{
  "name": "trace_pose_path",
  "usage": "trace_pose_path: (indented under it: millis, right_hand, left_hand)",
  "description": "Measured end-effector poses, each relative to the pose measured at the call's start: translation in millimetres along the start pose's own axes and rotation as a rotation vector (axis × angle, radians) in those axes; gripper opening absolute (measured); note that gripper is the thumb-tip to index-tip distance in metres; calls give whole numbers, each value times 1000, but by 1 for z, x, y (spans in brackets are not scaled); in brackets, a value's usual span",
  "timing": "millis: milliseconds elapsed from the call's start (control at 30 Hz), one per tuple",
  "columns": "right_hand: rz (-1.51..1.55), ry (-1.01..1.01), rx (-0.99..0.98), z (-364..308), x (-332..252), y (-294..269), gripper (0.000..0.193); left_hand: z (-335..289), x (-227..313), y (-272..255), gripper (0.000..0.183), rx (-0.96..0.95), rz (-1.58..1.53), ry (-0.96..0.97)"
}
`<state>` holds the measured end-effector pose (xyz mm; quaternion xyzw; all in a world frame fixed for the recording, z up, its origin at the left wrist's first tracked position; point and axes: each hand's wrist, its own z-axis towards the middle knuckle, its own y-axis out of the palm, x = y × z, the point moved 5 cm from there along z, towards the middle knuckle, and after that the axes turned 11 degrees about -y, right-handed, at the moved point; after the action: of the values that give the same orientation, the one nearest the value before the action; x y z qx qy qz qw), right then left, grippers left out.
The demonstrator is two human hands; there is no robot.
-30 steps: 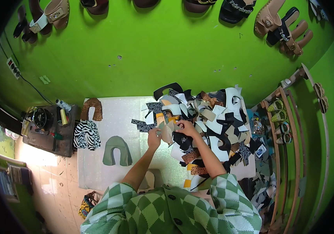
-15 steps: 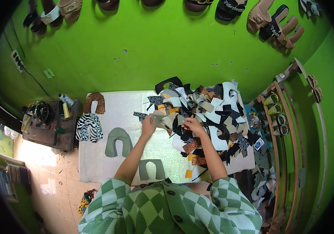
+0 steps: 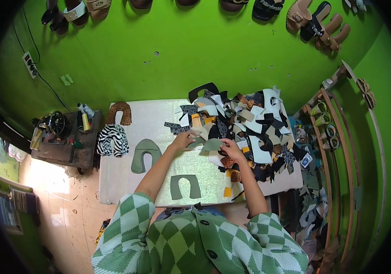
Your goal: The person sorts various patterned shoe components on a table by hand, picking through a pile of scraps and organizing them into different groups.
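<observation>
Near the front left of a heap of cut material scraps (image 3: pixel 259 132), my two hands are close together. My right hand (image 3: pixel 232 150) pinches a grey-green scrap (image 3: pixel 212 145), its flat face turned up. The fingers of my left hand (image 3: pixel 184 139) are closed at another grey-green scrap (image 3: pixel 194 145), beside a beige one (image 3: pixel 200 132); the fingertips are partly hidden. To the left of my left forearm lies a padded grey-green U-shaped piece (image 3: pixel 139 160). Nearer to me is a flat grey-green U-shaped piece (image 3: pixel 177 180).
A zebra-patterned U piece (image 3: pixel 112 140) and a leopard-patterned one (image 3: pixel 121 112) lie at the pale table's (image 3: pixel 127 192) left. A sewing machine (image 3: pixel 57 123) with thread spools stands beyond. On the right is a wooden rack (image 3: pixel 325 160) with shoes; sandals (image 3: pixel 266 10) line the green wall.
My right hand has drawn its grey-green scrap nearer to me, off the heap's edge. My left hand has shifted slightly right. The whole view has also shifted a little.
</observation>
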<state>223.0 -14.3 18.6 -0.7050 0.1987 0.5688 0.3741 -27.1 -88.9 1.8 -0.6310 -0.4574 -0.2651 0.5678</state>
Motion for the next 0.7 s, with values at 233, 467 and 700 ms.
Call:
trace_pose_path:
  millis: [233,467,700]
  right_hand:
    - [-405,-320,-5,-40,7,61,68]
    - [-32,-61,-120,-51,52,116,40]
    - [23,-5,-81,-55,42,129,23]
  left_hand:
    - [-53,-38,26,21,-169,-84,-23]
    - [-103,-40,36,17,-269,-381,-318]
    - [-130,-83,29,20,-152,-536,-359]
